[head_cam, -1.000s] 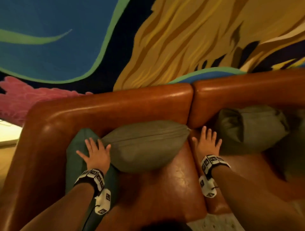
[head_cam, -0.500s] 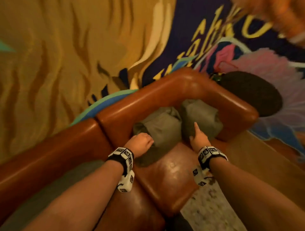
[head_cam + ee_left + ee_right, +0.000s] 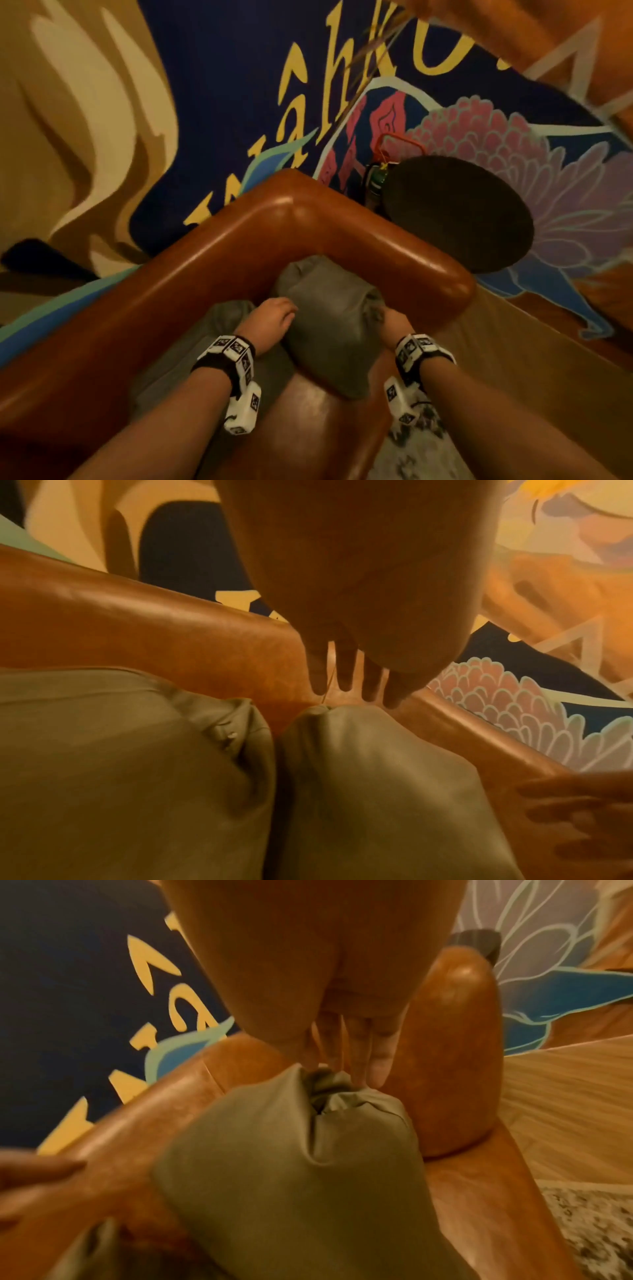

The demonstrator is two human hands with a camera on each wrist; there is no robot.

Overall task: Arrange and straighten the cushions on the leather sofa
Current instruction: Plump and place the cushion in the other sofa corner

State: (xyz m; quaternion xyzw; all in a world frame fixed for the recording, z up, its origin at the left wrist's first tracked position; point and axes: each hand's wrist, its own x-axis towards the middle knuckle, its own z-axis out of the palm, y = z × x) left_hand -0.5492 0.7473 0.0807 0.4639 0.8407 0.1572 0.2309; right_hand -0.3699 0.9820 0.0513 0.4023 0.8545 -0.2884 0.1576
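An olive cushion [image 3: 329,325] stands in the corner of the brown leather sofa [image 3: 308,219], between my hands. My left hand [image 3: 274,317] lies against its left side; in the left wrist view its fingers [image 3: 346,669] reach out fairly straight over the cushion's top corner [image 3: 359,764], holding nothing. My right hand [image 3: 392,323] is at the cushion's right corner, partly hidden by it. In the right wrist view its fingers [image 3: 375,1064] pinch the bunched fabric of the cushion [image 3: 291,1177]. A second olive cushion [image 3: 209,346] lies to the left, under my left forearm.
A dark round side table [image 3: 459,212] stands just beyond the sofa's right armrest [image 3: 428,270], with a green bottle-like thing [image 3: 376,178] beside it. The painted mural wall [image 3: 205,102] is behind. Wooden floor [image 3: 513,370] and a patterned rug [image 3: 411,455] lie on the right.
My view swung from the sofa's left end to its right corner. Both hands left the left cushions and now flank the end cushion, the right hand having taken its corner.
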